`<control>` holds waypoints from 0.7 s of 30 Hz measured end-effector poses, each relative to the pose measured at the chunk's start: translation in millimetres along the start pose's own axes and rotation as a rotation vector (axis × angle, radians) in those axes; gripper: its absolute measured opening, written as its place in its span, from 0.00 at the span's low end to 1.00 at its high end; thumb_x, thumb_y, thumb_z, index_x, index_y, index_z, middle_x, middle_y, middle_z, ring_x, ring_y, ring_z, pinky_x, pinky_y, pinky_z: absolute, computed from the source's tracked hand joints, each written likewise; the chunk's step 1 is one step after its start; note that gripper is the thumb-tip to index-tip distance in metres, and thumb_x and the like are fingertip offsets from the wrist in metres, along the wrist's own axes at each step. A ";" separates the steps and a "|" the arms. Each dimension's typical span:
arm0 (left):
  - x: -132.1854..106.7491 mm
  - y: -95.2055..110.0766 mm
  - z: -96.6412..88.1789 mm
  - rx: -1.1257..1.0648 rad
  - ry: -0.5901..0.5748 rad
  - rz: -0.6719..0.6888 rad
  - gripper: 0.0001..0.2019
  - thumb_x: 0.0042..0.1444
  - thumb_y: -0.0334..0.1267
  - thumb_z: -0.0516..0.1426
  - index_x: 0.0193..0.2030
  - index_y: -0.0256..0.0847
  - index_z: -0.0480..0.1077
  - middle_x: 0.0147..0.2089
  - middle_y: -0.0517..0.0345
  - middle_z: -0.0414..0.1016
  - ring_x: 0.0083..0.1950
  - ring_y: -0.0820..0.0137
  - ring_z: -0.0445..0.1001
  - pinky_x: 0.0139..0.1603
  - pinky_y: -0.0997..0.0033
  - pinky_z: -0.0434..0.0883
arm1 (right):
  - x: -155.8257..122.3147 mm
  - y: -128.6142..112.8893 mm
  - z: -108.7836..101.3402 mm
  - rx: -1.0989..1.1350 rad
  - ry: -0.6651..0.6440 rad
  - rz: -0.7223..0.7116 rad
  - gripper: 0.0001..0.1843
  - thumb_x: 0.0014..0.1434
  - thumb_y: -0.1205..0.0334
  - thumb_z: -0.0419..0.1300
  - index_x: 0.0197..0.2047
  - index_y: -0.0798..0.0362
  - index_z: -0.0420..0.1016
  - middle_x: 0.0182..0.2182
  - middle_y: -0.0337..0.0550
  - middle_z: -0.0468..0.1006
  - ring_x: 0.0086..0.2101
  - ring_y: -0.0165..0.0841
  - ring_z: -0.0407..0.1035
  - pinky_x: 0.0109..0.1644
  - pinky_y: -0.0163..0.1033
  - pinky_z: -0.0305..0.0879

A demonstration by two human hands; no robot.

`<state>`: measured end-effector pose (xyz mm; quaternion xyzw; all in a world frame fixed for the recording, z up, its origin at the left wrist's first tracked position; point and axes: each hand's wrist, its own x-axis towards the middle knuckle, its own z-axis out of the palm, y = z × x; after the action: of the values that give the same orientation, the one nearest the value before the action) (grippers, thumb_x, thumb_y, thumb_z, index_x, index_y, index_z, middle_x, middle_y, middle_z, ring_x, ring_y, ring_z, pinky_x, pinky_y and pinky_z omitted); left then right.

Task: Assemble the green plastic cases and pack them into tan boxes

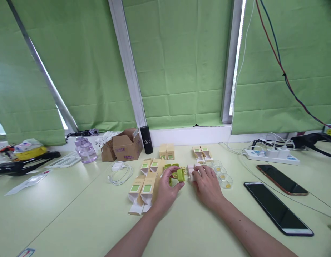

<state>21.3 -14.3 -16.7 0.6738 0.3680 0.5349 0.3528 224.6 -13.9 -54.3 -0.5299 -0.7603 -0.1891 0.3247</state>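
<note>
My left hand (167, 187) is closed, pinching a small yellow-green plastic piece (181, 175) between thumb and fingers. More green pieces (168, 166) lie just behind that hand. With fingers bent downward, my right hand (207, 184) is at some small pale pink pieces (190, 167); its fingertips are partly hidden, so I cannot make out exactly what it grips. Clear rounded plastic pieces (226, 181) with yellow spots lie right beside it. Left of my left hand stand several open cream cartons (148, 189) with green labels and white flaps.
Farther back are two closed cream boxes (167, 151), two open ones (202, 154), a cardboard box (127, 145) and a black cylinder (146, 140). A coiled white cable (119, 173) lies left. Two phones (278, 208) and a power strip (272, 156) are on the right.
</note>
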 end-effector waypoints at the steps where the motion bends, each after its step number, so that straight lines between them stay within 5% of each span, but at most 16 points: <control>1: 0.0 1.3 -0.4 0.005 0.000 0.003 0.22 0.54 0.31 0.64 0.57 0.45 0.71 0.58 0.49 0.76 0.63 0.58 0.73 0.62 0.57 0.69 | -0.2 -0.2 -0.9 0.065 0.024 0.023 0.12 0.64 0.72 0.60 0.49 0.52 0.76 0.53 0.55 0.76 0.55 0.53 0.65 0.53 0.55 0.64; 7: 0.8 4.1 -2.9 0.032 0.034 0.030 0.21 0.57 0.33 0.65 0.57 0.46 0.70 0.58 0.50 0.76 0.59 0.60 0.75 0.60 0.59 0.71 | 2.4 -4.1 -8.0 0.704 0.214 0.264 0.11 0.70 0.52 0.60 0.50 0.48 0.76 0.51 0.50 0.75 0.50 0.46 0.69 0.53 0.52 0.69; 11: 1.6 1.7 -4.0 0.005 0.044 0.047 0.22 0.57 0.33 0.65 0.58 0.46 0.70 0.59 0.51 0.77 0.59 0.61 0.76 0.60 0.60 0.71 | 6.2 -8.8 -13.1 1.261 0.235 0.499 0.20 0.66 0.42 0.65 0.49 0.50 0.78 0.42 0.46 0.76 0.36 0.37 0.69 0.39 0.42 0.68; 15: 1.3 2.8 -3.1 0.004 0.047 0.041 0.21 0.56 0.31 0.64 0.57 0.47 0.71 0.59 0.52 0.77 0.59 0.60 0.75 0.61 0.60 0.70 | 10.6 -13.4 -18.2 1.694 0.156 0.686 0.24 0.56 0.41 0.74 0.44 0.51 0.80 0.29 0.38 0.72 0.27 0.30 0.60 0.32 0.36 0.59; 21: 0.1 4.9 -1.0 0.002 0.040 0.046 0.21 0.56 0.30 0.63 0.56 0.46 0.71 0.59 0.51 0.76 0.60 0.60 0.75 0.61 0.59 0.70 | 15.9 -15.6 -24.6 1.963 0.081 0.809 0.24 0.47 0.45 0.80 0.37 0.53 0.81 0.29 0.40 0.74 0.27 0.29 0.62 0.30 0.36 0.60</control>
<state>20.9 -16.5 -12.3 0.6717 0.3599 0.5558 0.3323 213.7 -24.3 -24.7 -0.2427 -0.3357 0.6117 0.6740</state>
